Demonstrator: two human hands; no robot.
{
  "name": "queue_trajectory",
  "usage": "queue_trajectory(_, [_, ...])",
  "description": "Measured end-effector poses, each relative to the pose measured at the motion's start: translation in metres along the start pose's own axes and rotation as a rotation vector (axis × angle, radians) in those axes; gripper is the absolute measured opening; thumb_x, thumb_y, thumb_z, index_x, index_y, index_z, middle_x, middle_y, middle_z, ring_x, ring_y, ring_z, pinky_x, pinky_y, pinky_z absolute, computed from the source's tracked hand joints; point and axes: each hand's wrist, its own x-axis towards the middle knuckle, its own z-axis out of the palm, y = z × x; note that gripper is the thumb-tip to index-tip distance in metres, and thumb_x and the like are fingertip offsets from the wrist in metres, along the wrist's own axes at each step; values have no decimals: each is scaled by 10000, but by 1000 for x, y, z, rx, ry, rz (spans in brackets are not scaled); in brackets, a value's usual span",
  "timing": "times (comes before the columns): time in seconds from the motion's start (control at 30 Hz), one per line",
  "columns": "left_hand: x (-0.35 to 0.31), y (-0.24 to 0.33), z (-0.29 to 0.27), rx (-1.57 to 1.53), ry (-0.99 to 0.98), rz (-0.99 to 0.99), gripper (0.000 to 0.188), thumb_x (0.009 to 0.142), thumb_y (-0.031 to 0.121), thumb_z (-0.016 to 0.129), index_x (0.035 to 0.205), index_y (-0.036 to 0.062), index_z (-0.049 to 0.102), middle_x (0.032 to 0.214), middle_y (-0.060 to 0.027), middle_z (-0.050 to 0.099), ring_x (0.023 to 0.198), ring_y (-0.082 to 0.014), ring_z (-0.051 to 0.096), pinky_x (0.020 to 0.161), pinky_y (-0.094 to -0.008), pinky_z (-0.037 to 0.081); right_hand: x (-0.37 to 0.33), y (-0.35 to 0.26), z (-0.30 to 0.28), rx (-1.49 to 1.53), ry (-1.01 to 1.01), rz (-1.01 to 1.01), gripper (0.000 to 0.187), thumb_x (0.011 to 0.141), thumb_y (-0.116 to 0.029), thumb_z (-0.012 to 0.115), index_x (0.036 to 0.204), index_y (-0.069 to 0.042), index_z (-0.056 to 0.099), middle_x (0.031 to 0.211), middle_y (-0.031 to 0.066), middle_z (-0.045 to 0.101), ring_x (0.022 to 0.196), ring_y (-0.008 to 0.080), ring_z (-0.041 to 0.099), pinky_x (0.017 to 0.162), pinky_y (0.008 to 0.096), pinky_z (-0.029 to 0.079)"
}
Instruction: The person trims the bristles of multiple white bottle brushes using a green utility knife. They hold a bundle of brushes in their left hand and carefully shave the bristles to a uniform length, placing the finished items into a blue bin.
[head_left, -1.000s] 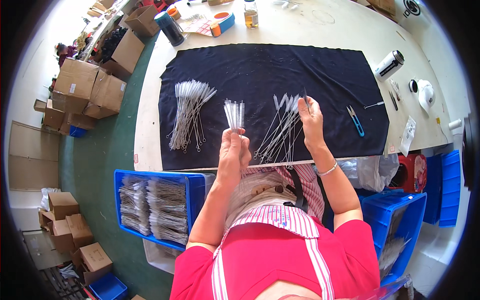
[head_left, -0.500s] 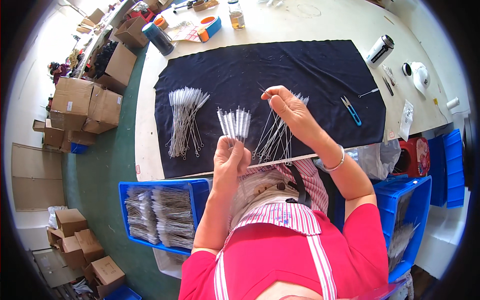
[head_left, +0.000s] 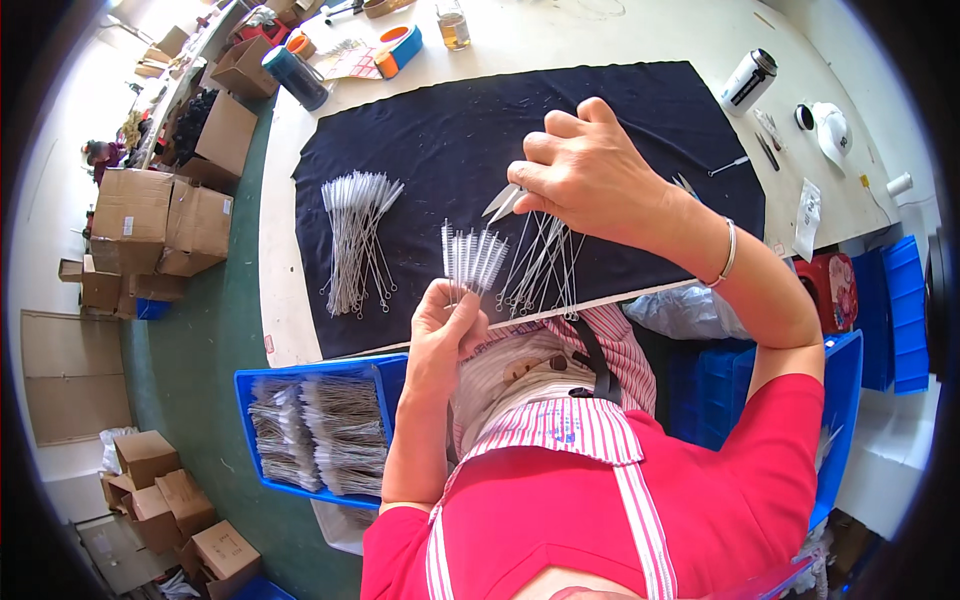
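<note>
My left hand is closed round the wire stems of several small tube brushes, their white bristle heads fanned upward. Above and to the right, my right hand grips scissors; two silvery blades stick out, spread in a V toward the brush heads but apart from them. The fingers hide the handles. Below the right hand lies a loose pile of wire-stemmed brushes with looped ends, its top covered by the hand. A thicker brush bundle rests on the dark cloth to the left.
A blue crate of brushes stands left of my lap. Another pair of snips lies partly behind my right forearm. A single brush, a flask, a dark bottle, a tape dispenser and a glass jar sit further out.
My right hand has turned over and its forearm has swung outward, so the scissor blades now show spread apart, nearer the brushes. My left hand still holds the brushes, slightly lower and further left.
</note>
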Motion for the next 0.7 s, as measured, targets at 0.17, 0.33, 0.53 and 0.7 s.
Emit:
queue_trajectory(0.17, [-1,0,-2,26,-10,-21,111,893,132,575,870,101,470,552,-13,475,417,-31,347,365,-163,206,2,0,-3,-29,-86,-82,256,734,-369,643,835,-137,683,745,-35,577,808,129,499,797,352,297])
queue_trajectory(0.33, [-1,3,-2,53,16,-48,116,891,126,577,863,100,468,551,-5,467,417,-31,344,365,-162,206,2,0,2,-49,-54,-117,221,722,-373,659,721,-152,672,697,-45,584,816,125,528,790,355,308])
queue_trajectory(0.53, [-1,2,-1,35,4,-52,116,890,116,578,860,101,466,555,-1,463,418,-31,352,361,-159,203,1,1,2,-8,-98,-124,212,723,-354,661,772,-149,666,731,-37,574,817,127,504,821,358,298])
queue_trajectory(0.7, [0,-1,-4,14,-37,-38,120,888,110,580,859,99,465,557,0,463,418,-31,353,361,-158,206,2,1,-1,1,-125,-117,203,723,-351,666,756,-151,662,722,-36,574,815,126,508,823,358,300])
